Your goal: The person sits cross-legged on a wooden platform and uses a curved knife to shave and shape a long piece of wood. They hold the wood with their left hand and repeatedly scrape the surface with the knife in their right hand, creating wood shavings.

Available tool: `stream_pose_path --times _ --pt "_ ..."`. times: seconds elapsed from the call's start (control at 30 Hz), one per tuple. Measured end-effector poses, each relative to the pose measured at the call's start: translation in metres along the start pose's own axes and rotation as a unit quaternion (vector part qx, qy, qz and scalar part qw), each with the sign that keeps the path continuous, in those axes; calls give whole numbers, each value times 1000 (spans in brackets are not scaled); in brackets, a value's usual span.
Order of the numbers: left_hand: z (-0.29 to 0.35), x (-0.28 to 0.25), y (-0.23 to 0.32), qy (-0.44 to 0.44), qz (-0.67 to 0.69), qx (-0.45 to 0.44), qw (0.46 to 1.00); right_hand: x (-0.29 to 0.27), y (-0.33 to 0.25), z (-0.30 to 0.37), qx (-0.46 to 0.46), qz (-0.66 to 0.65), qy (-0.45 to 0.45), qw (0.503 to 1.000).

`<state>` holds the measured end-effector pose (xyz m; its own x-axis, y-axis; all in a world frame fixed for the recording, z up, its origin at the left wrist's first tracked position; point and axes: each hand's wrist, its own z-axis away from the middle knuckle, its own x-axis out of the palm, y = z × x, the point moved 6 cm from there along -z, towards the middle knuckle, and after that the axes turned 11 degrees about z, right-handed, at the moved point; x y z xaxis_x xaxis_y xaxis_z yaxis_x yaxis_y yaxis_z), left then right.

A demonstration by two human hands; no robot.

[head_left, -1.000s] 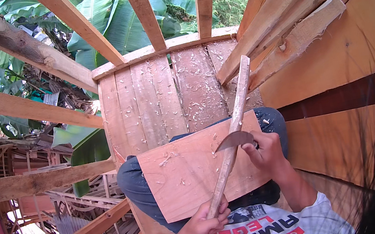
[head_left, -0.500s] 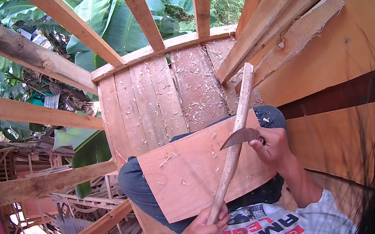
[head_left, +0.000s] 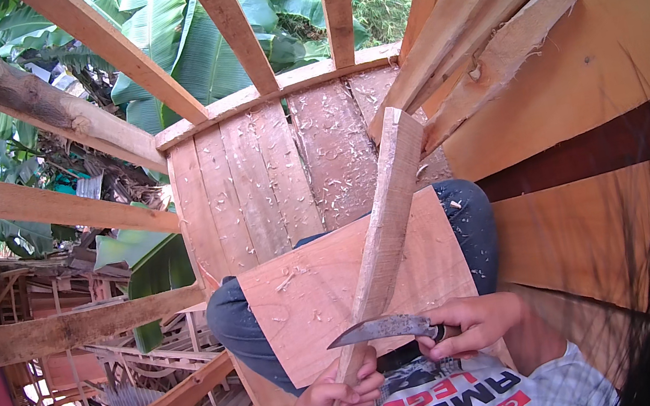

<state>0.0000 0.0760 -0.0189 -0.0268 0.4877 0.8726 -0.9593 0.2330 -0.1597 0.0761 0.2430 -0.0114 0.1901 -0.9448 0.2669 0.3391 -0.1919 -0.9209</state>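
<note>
A long wooden stick [head_left: 386, 227] slants up and away from my lap, its flat broad face turned up. My left hand [head_left: 345, 389] is closed round its lower part, close to my shirt. In my right hand [head_left: 472, 323] is a curved knife [head_left: 386, 328], gripped by its dark handle. The blade lies across the stick just above my left hand, its tip pointing left. Under the stick, a thin reddish board [head_left: 298, 295] rests over my crossed legs, with a few curled shavings on it.
Shavings are scattered over the plank floor [head_left: 253, 189] ahead. Several rough boards [head_left: 456, 32] lean at the right by a plywood wall [head_left: 563, 74]. Spaced wooden bars [head_left: 229, 28] rise around the left and far sides, with banana leaves [head_left: 183, 63] beyond.
The knife has come down along the stick toward me and now sits near my left hand. The stick has turned so its wider face shows.
</note>
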Motion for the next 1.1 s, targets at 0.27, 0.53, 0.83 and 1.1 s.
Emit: stream_pose_path --times 0.27,0.53,0.83,1.1 --pt "0 -12 2 -55 -32 -32 997 5 -3 -3 75 -106 -39 991" --pt "13 -23 0 -56 -42 -48 996 -26 -6 0 88 -230 159 956" --pt "16 -27 1 -65 -2 -55 996 -5 -1 -9 105 -169 64 978" --pt "11 -26 0 -70 -18 -49 996 5 -8 -9 157 -93 12 983"
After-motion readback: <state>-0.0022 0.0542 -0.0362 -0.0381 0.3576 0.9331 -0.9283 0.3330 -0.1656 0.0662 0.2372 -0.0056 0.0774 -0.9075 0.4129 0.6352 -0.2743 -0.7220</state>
